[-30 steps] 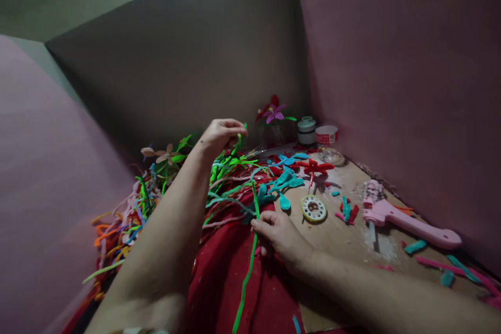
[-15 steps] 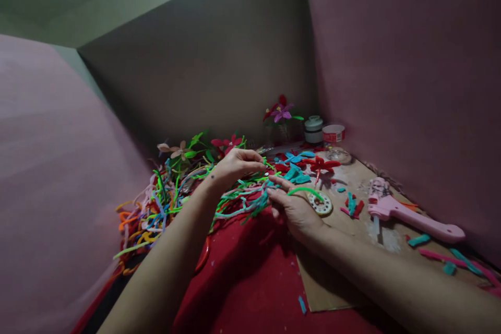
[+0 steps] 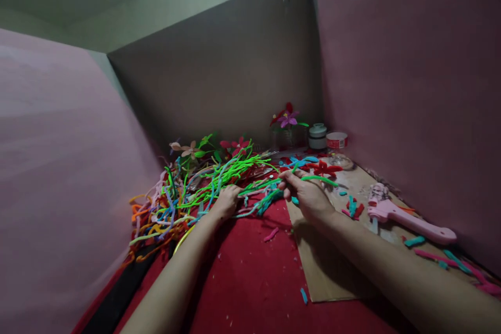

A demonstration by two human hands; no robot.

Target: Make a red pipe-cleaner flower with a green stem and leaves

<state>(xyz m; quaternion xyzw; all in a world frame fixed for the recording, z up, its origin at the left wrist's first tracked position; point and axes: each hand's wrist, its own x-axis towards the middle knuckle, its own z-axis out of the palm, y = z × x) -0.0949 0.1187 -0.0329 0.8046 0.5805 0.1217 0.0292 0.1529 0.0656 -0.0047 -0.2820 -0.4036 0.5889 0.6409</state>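
A green pipe cleaner (image 3: 324, 180) is pinched in my right hand (image 3: 309, 198), its free end sticking out to the right over the cardboard. My left hand (image 3: 227, 203) is down at the front of a tangled heap of pipe cleaners (image 3: 183, 198), fingers curled; what they grip is hidden. Bright green pipe cleaners (image 3: 238, 167) lie just beyond that hand. Teal pipe cleaner pieces (image 3: 270, 201) are bunched between the two hands. A short pink piece (image 3: 271, 235) rests on the red cloth (image 3: 258, 282).
A pink hot glue gun (image 3: 410, 222) lies on the cardboard sheet (image 3: 329, 271) at right, among teal and pink scraps. Along the back are pipe cleaner flowers (image 3: 288, 119), a grey-green jar (image 3: 317, 136) and a red-labelled tape roll (image 3: 337, 140). Pink walls (image 3: 410, 62) stand close on both sides.
My left hand has moved away from my right fingertips, down and left onto the heap. My right hand still has the green pipe cleaner, now pointing more outward. The view has shifted slightly.
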